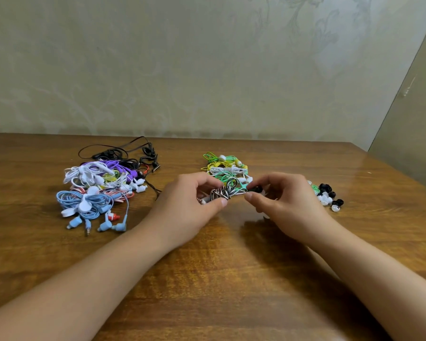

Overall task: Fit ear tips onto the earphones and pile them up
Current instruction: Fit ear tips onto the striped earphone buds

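Left hand [192,205]: fingers curled, thumb and fingers gripping the coiled black-and-white braided earphone [223,191] just above the table.
Right hand [280,200]: fingers curled, pinching the earphone's other end, where a small black ear tip [256,189] sits at the fingertips.
Braided earphone: held between both hands, at mid-table.
Green, yellow and white pile [225,167]: coiled earphones, just beyond the hands.
Loose ear tips [326,195]: black, white and green, scattered right of the right hand.
Mixed heap [101,188]: blue, white, purple, red and black earphones, well left of the left hand.
Table [231,279]: glossy wood, under both forearms.
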